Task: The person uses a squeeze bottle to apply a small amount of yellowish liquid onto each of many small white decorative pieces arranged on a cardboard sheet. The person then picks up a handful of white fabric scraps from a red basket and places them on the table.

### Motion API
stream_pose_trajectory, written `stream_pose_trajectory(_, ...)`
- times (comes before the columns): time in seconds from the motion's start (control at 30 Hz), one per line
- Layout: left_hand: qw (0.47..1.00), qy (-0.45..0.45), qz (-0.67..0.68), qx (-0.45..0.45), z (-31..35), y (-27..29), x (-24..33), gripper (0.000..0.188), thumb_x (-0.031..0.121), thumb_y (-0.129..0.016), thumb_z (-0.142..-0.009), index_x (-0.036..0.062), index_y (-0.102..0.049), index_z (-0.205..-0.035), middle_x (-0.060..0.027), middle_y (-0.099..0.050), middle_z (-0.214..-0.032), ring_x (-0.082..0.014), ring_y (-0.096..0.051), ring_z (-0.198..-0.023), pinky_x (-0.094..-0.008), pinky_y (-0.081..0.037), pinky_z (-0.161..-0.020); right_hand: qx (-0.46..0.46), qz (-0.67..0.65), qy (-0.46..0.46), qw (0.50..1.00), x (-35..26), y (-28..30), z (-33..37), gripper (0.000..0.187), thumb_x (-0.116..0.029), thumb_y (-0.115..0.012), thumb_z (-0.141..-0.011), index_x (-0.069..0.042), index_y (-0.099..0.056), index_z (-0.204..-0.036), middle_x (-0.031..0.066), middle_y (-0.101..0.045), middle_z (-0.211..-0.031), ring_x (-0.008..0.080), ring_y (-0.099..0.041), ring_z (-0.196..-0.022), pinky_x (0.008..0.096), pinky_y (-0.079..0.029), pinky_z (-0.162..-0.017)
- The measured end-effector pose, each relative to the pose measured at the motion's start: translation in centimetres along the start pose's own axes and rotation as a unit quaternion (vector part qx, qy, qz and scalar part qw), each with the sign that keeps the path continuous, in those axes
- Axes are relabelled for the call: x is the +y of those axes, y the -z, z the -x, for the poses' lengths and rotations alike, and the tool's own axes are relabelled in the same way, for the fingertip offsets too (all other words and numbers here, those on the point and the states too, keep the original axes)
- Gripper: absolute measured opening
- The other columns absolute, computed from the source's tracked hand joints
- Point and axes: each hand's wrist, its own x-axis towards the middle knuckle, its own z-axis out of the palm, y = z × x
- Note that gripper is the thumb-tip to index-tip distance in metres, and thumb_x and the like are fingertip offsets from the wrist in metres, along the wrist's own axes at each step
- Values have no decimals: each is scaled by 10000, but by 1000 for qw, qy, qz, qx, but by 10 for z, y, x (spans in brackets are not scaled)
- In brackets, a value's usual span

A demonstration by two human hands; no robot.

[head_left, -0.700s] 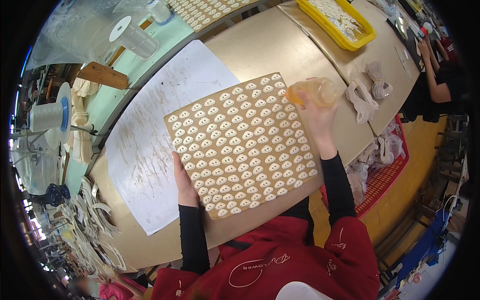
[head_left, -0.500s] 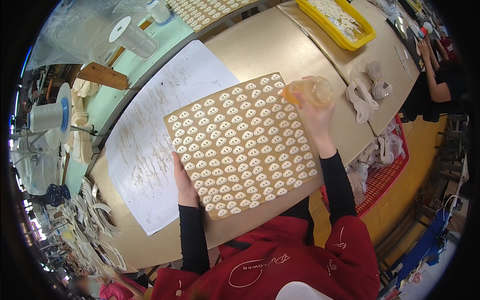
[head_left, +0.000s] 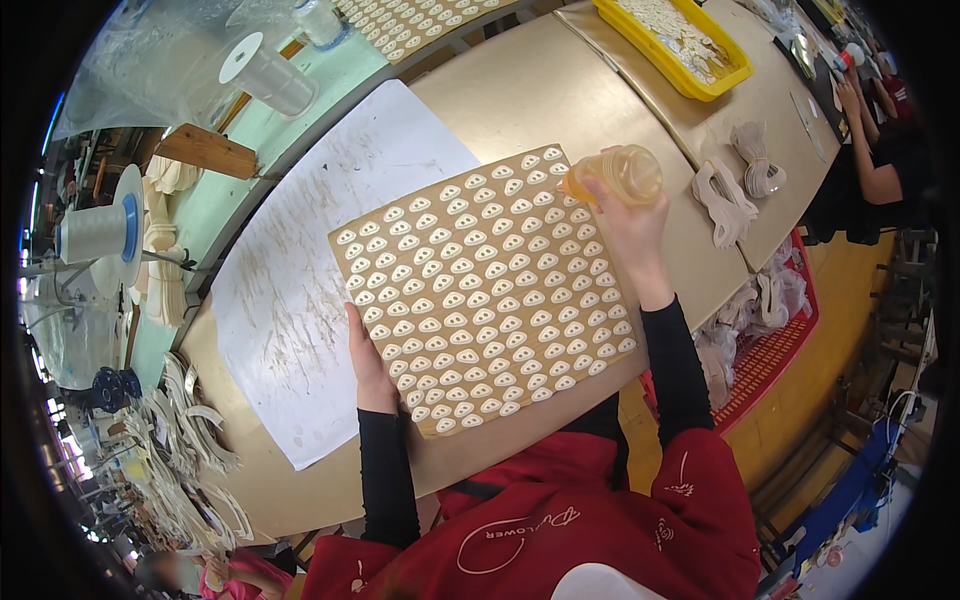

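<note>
Board (head_left: 470,308) with rows of small white pieces is over the near part of the table (head_left: 520,90), covering the right side of the stained paper (head_left: 290,270). Left hand (head_left: 370,368) is at its left near edge; the fingers go out of sight beneath, so I cannot tell whether it grips or only supports. Right hand (head_left: 634,225) is grasping an amber bottle (head_left: 630,172), tilted, its tip at the far right corner of the board; whether the tip touches a piece is hard to see. At far side, a second board and a yellow tray (head_left: 655,52) are cut off.
</note>
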Motion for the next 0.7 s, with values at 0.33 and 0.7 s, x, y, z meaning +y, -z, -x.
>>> stream_pose_trajectory(0.33, 1000, 2, 3, 4, -1, 3, 0, 627, 530, -403, -1025, 50, -429, -1428, -143, -544, -1372, -280, -581, -1186, -429, -493, -986, 8, 16, -9, 1000, -1, 0, -3, 294, -100, -784, -842, 22, -664, -1081, 57, -709, -940, 89, -650, -758, 218, -519, -572)
stream_pose_trajectory(0.7, 1000, 2, 4, -10, 0, -1, 0, 639, 540, -393, -1023, 39, -436, -1417, -147, -555, -1359, -283, -588, -1175, -428, -499, -979, 43, -17, -33, 998, -6, -2, -7, 212, -123, -799, -826, 20, -700, -948, 67, -737, -850, 119, -684, -766, 277, -541, -694)
